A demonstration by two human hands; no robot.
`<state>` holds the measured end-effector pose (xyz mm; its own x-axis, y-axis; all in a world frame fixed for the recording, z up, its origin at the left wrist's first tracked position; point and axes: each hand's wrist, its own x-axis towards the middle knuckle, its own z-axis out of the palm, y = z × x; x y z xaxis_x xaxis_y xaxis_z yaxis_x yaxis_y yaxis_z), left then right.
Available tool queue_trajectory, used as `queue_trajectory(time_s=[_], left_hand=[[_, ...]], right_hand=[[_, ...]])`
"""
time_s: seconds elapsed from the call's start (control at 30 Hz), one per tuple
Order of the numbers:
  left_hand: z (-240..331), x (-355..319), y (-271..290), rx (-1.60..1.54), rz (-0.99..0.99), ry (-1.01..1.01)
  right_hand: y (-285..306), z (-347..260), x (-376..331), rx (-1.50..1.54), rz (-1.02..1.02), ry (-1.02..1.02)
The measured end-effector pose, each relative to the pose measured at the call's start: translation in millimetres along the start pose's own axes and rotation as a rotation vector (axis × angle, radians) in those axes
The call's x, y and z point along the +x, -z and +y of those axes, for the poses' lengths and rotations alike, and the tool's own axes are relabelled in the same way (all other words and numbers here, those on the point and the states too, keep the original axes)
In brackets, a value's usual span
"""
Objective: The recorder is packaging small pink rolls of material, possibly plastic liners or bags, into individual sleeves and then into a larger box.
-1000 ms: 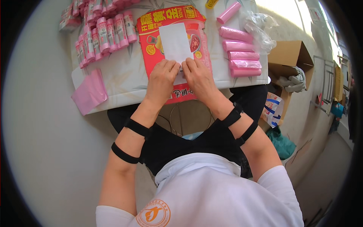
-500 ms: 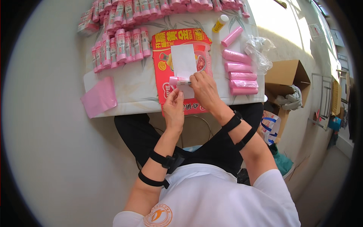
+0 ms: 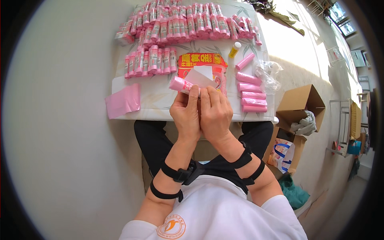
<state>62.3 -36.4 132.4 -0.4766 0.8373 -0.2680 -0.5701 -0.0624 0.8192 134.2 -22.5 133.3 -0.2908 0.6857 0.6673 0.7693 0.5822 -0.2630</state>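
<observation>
Head: pink roll (image 3: 177,83); glossy, cylindrical

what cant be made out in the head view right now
All in the head view:
- Held pink roll: its lower right end is mostly hidden by the left hand and right hand.
- Red cardboard: its near part is covered by the hands and the roll.
- Packed pink rolls: the farthest are too small and crowded to count.
- Open cardboard box: a grey bundle hides part of the inside.
</observation>
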Motion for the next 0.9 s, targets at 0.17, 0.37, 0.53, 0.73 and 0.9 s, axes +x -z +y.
queue_trajectory(time_s=[0.17, 0.37, 0.53, 0.73, 0.9], left_hand=[[16, -13, 8, 0.176, -0.089, -0.014], [18, -26, 11, 0.246, -0.079, -0.046], [28, -28, 24, 0.266, -0.146, 0.128], [62, -53, 18, 0.447, -0.509, 0.408], [73, -65, 14, 0.546, -0.629, 0.464]], right_hand=[[17, -10, -8, 0.006, 0.001, 0.003], [39, -19, -22, 0.026, -0.042, -0.033], [87, 4, -14, 0.339, -0.069, -0.179], [85, 56, 56, 1.028, -0.698, -0.531], [78, 56, 55, 1.16, -1.082, -0.438]])
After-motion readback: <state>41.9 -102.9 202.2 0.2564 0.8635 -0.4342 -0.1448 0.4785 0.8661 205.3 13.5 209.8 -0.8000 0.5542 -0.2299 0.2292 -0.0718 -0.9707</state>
